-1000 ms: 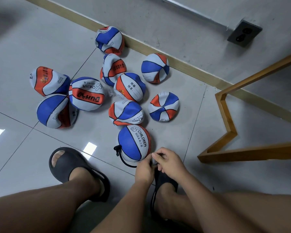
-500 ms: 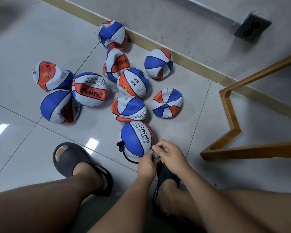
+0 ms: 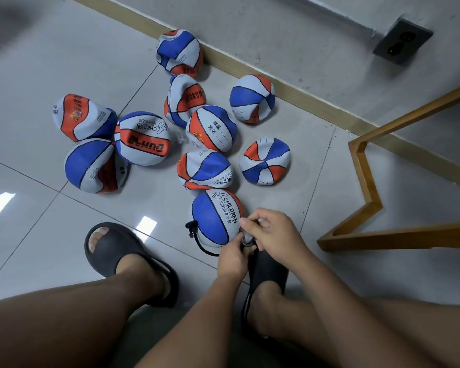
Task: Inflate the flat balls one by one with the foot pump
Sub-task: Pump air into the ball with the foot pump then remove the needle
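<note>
**Nozzle meets valve**

Head view: CHILDREN ball (image 3: 215, 219) on the floor (image 3: 329, 181). At its near-right edge, left hand (image 3: 233, 257) pinching the dark nozzle (image 3: 247, 242), right hand (image 3: 272, 232) pinching the ball's skin alongside, probably steadying the valve. Beyond it, flat balls (image 3: 144, 139) waiting.

Flat balls (image 3: 205, 170) crowding ahead (left floor (image 3: 24, 221) bare)

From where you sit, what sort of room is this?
Likely an indoor room's corner, home or storeroom unclear: glossy tiled floor, a wall socket above the skirting board, a wooden furniture frame.
</note>
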Demonstrator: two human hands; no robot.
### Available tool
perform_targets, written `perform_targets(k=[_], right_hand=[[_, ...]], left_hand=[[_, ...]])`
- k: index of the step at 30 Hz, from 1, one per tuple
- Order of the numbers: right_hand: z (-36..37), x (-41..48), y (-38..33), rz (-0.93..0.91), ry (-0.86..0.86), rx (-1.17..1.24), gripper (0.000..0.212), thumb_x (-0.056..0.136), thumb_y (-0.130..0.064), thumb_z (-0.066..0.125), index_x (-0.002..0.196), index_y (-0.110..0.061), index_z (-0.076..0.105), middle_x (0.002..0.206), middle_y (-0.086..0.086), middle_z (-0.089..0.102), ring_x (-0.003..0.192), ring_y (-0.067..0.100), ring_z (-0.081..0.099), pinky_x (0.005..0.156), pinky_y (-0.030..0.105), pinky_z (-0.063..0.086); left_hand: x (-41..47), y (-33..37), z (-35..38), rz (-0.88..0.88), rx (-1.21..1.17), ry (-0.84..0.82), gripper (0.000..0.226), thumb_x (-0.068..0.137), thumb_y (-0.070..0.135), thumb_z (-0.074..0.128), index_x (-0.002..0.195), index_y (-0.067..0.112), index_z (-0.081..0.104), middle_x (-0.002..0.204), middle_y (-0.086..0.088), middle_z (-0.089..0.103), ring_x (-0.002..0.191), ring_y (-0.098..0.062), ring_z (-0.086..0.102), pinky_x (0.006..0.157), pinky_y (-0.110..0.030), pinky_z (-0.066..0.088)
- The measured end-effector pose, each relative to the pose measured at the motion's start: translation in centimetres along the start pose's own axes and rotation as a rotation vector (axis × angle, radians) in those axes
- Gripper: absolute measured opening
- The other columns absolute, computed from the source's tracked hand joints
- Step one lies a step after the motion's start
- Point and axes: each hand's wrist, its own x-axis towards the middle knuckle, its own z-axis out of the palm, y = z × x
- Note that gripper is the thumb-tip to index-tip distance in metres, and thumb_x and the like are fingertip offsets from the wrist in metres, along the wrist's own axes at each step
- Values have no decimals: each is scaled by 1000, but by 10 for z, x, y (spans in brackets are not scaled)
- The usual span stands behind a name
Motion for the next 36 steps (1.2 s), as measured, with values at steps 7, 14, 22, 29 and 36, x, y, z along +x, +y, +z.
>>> perform_targets(k=[7,14,22,29,36], right_hand=[[10,-5,18,9,-23,19,25,103,-43,70,89,-22,69,68,15,62,57,15,51,63,34,46],[24,-6,68,126,-2,2,18,105,-29,68,88,-24,69,62,5,62,57,12,56,62,27,48],[11,1,42,117,-11,-53,28,102,-45,69,84,-23,68,65,6,71,58,14,63,72,39,56],[-5,0,-15,-42,-18,66,25,102,-35,74,86,-17,71,53,9,60,52,16,52,59,29,46],[18,1,48,82,-46,42,18,102,-43,69,92,-27,71,74,18,69,59,15,58,71,36,52]], left_hand=[[-7,7,-2,-3,-67,-3,28,104,3,56,98,30,63,90,19,69,86,0,67,74,-10,52],[-4,-13,10,66,109,-15,20,97,20,52,91,35,64,85,10,72,86,-11,69,77,-36,61],[-8,7,0,27,78,-5,22,103,14,54,96,30,67,86,13,71,87,-5,67,77,-19,53],[-9,13,-4,46,76,22,17,102,-6,57,104,7,69,81,12,58,77,-10,61,65,-5,48],[-8,4,-2,24,77,5,32,106,11,51,83,32,59,82,14,68,78,2,62,65,-8,46]])
